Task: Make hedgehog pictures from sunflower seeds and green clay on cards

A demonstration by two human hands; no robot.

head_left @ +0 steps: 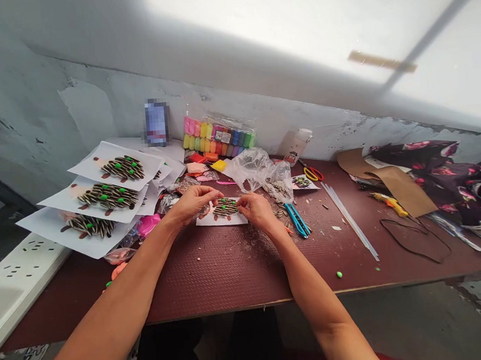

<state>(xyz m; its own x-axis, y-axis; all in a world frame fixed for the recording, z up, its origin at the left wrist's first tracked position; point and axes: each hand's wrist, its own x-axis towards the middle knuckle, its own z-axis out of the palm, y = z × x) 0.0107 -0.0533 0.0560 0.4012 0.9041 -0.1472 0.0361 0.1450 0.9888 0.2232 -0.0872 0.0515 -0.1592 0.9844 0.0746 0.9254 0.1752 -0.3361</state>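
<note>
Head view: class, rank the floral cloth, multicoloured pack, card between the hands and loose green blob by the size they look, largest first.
1. Floral cloth
2. Multicoloured pack
3. Card, partly covered
4. Green blob

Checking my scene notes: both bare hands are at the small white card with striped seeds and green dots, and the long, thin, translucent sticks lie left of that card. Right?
Wrong side: the head view shows the long, thin, translucent sticks lying right of the small white card, not left. The rest holds: left hand and right hand are both at it.
</note>
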